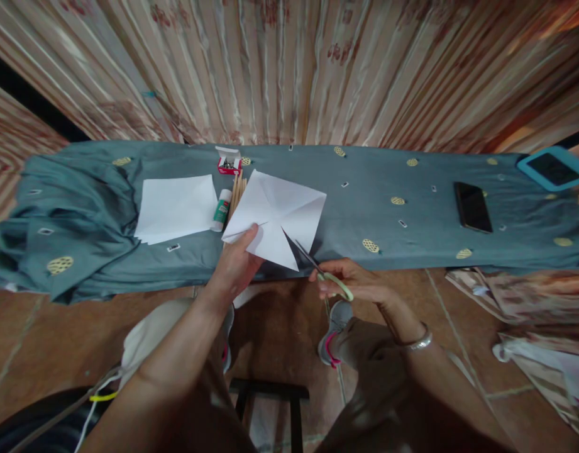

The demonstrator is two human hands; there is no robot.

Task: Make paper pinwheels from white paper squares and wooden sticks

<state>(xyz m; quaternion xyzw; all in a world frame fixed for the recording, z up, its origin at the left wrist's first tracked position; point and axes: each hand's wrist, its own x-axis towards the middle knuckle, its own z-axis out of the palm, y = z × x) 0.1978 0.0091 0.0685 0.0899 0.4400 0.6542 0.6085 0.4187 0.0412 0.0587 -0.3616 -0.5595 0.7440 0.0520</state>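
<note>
A square sheet of white paper with crease lines is pinched at its near left edge by my left hand, thumb on top. Slits run inward from its corners, and the one nearest my right hand gapes open. My right hand is closed on the pale green handles of a pair of scissors. The dark blades point up and left, beside the gaping slit. Left of the paper, a glue stick lies next to several wooden sticks, partly covered by the sheet.
A stack of white paper rests on the grey-green cloth. Behind the sticks sits an open small red box of metal pieces. Toward the right lie a black phone and a blue-framed tablet. A pleated curtain hangs behind.
</note>
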